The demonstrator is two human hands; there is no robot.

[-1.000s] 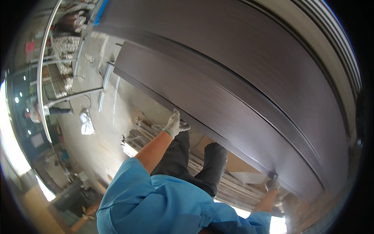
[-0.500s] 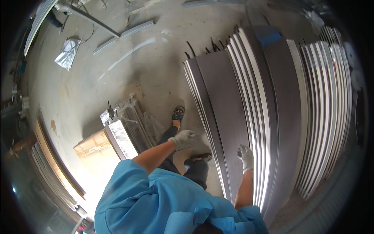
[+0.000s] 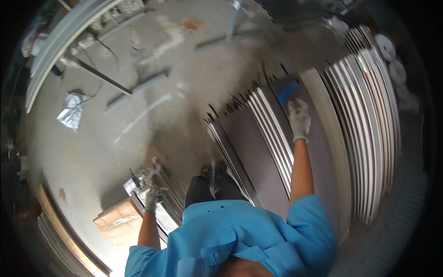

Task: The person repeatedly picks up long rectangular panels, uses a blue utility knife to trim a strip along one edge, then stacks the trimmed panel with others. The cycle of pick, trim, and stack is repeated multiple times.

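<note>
From the head view I look straight down over a blue shirt [image 3: 230, 240] at a dusty concrete floor [image 3: 152, 92]. My right hand [image 3: 299, 119], in a pale glove, is stretched forward with the arm nearly straight. It lies flat on a dark panel [image 3: 318, 152] in the stack of long panels [image 3: 369, 129] that lean side by side on the right — palm down, fingers loosely spread, not clamped round an edge as far as I can tell. Just ahead of the fingertips sits a blue patch [image 3: 285, 88] on the top end of the panels.

My left hand [image 3: 151, 197], also gloved, hangs low on the left, well apart from the right. It is just over a bundle of shiny metal strips [image 3: 147, 184] lying on the floor; I cannot tell whether it grips them or only touches them, as the glove blurs into the metal. Beside that bundle, toward the lower left, lies a tan cardboard box [image 3: 115, 221].

Between the two hands I see dark trousers and a shoe [image 3: 213, 171], close against the nearest panel edges [image 3: 230, 157].

Further off on the floor lie a crumpled foil scrap [image 3: 71, 111], a thin dark bar [image 3: 102, 77] and a few pale strips [image 3: 138, 87]. A long pale curved rail [image 3: 60, 41] runs along the upper left.
</note>
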